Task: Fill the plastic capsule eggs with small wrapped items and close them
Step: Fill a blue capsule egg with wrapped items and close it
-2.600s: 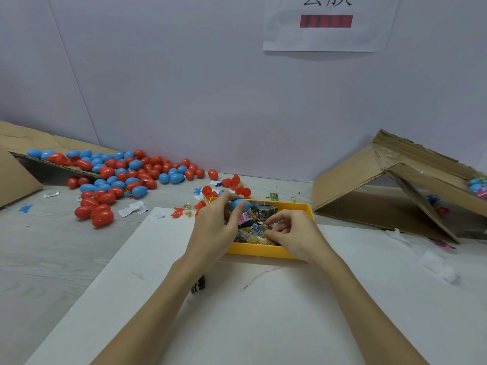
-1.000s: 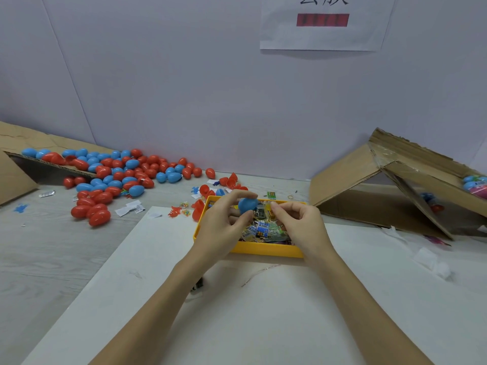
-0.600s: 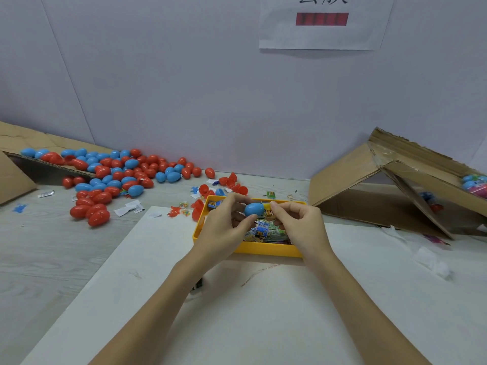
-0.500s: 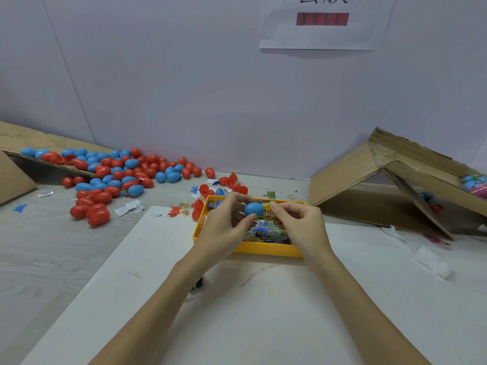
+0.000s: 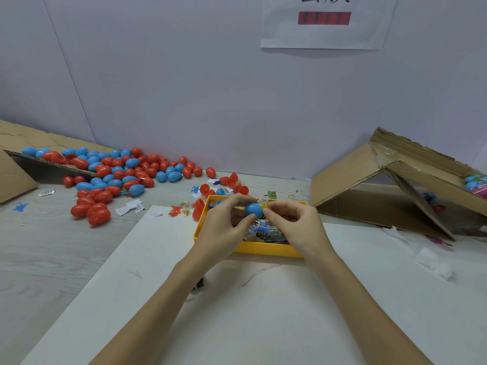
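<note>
Here both hands meet above the yellow tray (image 5: 266, 248); the left hand (image 5: 224, 227) has its grip clamped on a blue egg (image 5: 254, 210), thumb below and fingers curled over the top; the right hand (image 5: 295, 222) pinches at the egg's right side, where a bit of yellow wrapper (image 5: 263, 205) shows, though whether it is inside the egg cannot be told. The tray sits on a white board (image 5: 263, 312) laid on the pale wood surface (image 5: 52, 246) and holds a jumble of small wrapped packets (image 5: 263, 230); to the left, well apart, lies a heap of red and blue eggs (image 5: 113, 175), spilling off a cardboard flap (image 5: 15, 138); a cardboard box (image 5: 369, 180) lies tipped on the right.
</note>
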The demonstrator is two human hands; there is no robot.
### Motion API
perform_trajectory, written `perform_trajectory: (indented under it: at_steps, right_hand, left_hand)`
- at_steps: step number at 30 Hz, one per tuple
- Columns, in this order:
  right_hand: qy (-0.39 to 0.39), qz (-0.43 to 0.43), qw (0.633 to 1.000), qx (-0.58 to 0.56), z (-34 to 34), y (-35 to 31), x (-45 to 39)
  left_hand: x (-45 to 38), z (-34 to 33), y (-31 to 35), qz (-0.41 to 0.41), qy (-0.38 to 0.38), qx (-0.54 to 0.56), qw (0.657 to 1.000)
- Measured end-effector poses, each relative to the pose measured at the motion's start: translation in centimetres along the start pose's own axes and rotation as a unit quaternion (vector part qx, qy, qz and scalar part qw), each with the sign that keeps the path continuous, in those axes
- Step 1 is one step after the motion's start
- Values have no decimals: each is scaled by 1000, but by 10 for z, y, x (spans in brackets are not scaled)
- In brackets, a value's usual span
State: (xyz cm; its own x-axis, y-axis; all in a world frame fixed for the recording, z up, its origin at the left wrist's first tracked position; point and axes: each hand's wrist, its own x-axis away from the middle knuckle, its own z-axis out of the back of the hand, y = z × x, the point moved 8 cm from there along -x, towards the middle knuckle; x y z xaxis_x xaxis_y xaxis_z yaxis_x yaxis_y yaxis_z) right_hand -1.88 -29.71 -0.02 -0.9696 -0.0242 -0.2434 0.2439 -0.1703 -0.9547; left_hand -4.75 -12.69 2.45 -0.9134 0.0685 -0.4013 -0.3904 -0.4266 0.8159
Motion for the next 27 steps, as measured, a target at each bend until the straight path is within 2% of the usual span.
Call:
perform_trajectory:
  at_steps: [6,14,27]
  right_hand:
    - [-25,9,999,-26,0,-2,0]
    - [-18,23,999,-21,2,-7,0]
    - [-27,42,998,-33,0,-10,2]
  left_hand:
    - [-1,0,-5,32,10,54,998]
    - [-1,-1,-9,68,1,123,990]
    - [-1,2,-9,61,4,101,993]
